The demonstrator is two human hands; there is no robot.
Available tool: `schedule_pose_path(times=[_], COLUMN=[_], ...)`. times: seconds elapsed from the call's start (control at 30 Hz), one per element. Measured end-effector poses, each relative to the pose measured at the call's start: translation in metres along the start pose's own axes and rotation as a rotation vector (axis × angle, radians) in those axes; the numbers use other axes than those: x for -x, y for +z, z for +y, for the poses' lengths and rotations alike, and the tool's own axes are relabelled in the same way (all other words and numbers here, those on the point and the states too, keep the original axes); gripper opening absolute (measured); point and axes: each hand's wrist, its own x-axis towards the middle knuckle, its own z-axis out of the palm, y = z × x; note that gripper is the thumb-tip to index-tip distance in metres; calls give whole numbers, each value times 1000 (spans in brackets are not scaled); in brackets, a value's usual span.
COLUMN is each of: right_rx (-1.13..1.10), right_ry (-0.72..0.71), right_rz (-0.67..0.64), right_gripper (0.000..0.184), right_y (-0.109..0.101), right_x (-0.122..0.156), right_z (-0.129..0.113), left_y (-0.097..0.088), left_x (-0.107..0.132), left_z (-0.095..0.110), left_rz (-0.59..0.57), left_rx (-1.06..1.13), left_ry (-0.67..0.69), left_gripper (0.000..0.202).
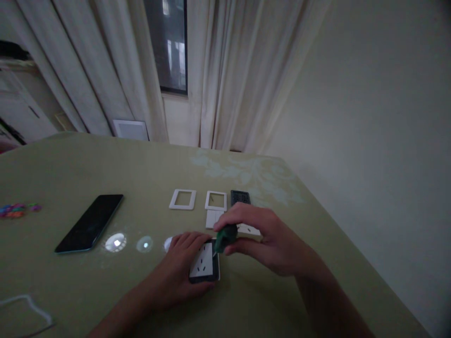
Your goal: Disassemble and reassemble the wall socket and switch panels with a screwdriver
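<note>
My left hand [183,267] grips a wall socket [201,264] by its left side and near edge, holding it on the table. The socket has a white face with slots and a dark frame around it. In my right hand [264,237] is a screwdriver with a green and black handle [225,237], pinched between thumb and fingers. Its thin shaft slants down to the dark strip on the socket's right side; the exact contact point is too small to make out. Behind my right hand, another white slotted socket plate [248,230] is partly hidden.
Beyond my hands lie two white frames, one to the left [172,199] and one further right [207,201], a white switch panel [212,218] and a black backplate [240,197]. A phone [89,225], small colourful pieces [14,210] and a white cable [30,303] lie left. A wall [394,188] borders the right.
</note>
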Motion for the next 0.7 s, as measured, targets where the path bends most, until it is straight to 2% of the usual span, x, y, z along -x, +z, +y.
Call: schedule_pose_path(times=[0.07, 0.13, 0.23, 0.43, 0.5, 0.57, 0.67, 0.7], right_rx=[92, 147, 143, 134, 93, 71, 209, 296], right_ry=[40, 77, 96, 68, 36, -14, -47, -44], right_rz=[196, 279, 193, -64, -95, -71, 106, 178], right_gripper=[35, 38, 32, 61, 57, 44, 19, 17], right_y=[8, 15, 17, -4, -8, -5, 10, 16], right_x=[-1, -2, -1, 4, 4, 3, 2, 2], right_z=[5, 9, 7, -13, -14, -10, -3, -3], left_y=[0, 0, 0, 2, 2, 1, 0, -1], left_x=[0, 1, 2, 1, 1, 0, 0, -1], left_z=[0, 0, -2, -2, -1, 0, 1, 1], left_rz=[1, 10, 6, -2, 1, -1, 1, 2], left_rx=[5, 0, -16, -21, -21, -20, -16, -15], left_ry=[-6, -10, 3, 6, -2, -3, -4, -3], left_gripper=[78, 81, 86, 84, 84, 81, 78, 77])
